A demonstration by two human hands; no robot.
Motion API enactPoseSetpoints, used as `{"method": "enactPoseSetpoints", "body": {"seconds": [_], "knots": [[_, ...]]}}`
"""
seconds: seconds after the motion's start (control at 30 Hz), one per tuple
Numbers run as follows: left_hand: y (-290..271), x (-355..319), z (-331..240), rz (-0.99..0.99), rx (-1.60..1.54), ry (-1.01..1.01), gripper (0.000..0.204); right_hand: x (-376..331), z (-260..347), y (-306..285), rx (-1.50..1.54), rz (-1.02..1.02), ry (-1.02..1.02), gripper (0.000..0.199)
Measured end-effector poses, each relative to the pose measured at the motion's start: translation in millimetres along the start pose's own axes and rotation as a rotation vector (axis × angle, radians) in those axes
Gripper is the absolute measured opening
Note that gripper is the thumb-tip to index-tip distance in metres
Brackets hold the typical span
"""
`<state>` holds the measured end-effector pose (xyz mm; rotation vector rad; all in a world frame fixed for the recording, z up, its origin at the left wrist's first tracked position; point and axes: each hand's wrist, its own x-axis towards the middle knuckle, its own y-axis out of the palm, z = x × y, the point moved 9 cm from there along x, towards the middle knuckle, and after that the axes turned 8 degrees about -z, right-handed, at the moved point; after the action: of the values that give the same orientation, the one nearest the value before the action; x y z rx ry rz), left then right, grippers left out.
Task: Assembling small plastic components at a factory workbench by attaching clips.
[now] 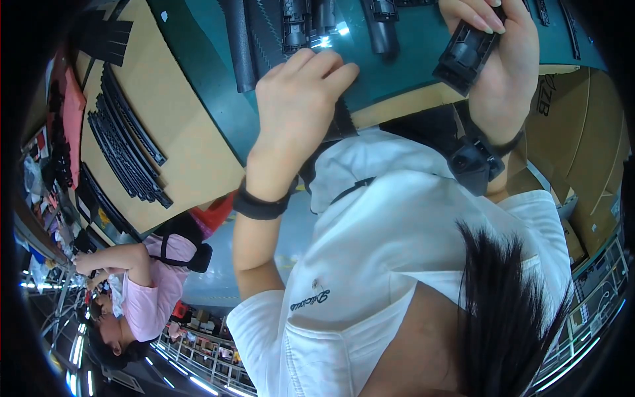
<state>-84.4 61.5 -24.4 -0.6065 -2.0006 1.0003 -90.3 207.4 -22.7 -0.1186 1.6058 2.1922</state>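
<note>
Green mat (198, 73) | R hand (499, 63) grip pinching ribbed blk plastic housing (465, 56) | L hand (297, 106) curled, grip unclear

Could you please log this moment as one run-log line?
left hand: resting on green table edge, empty | right hand: holding black plastic part | nearby: curved black strips on cardboard

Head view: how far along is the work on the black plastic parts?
Done, apparently: curved black strips lie bundled on the cardboard sheet, and other black pieces lie on the green table. In hand: the right hand grips a black plastic part, and the left hand rests at the table edge. What remains cannot be counted from here.
</note>
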Motion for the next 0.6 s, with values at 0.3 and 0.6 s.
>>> {"method": "enactPoseSetpoints", "body": {"seconds": [0.3,0.6], "knots": [[11.9,15.6,-2.8,0.207,0.034,0.009,0.01,1.4,-3.3,0.7,-0.059,0.012,-0.011,0.018],[2.1,-6.6,34.0,0.02,-0.876,-0.884,0.008,1.6,6.2,20.6,0.077,0.076,-0.04,0.015]]}}
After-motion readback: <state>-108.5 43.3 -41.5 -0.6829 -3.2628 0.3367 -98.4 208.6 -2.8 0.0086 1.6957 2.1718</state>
